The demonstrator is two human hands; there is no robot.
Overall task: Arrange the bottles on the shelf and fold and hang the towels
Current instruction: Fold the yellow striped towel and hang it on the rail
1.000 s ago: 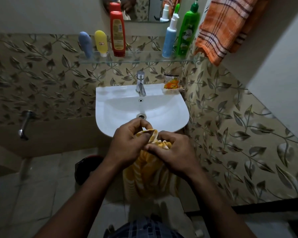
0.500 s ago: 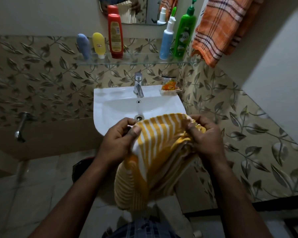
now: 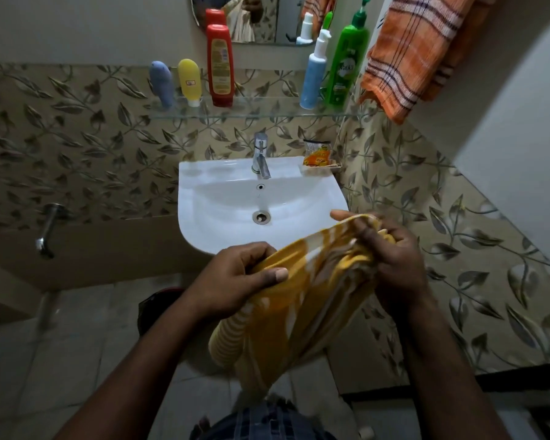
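yellow towel (image 3: pixel 299 296) now slanted (blurred) | left hand (image 3: pixel 235 281) fingers pinch lower end | right hand (image 3: pixel 394 258) pinches upper

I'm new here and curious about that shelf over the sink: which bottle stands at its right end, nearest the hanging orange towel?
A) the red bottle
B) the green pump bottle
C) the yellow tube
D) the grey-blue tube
B: the green pump bottle stands last on the right of the glass shelf, next to the orange checked towel.
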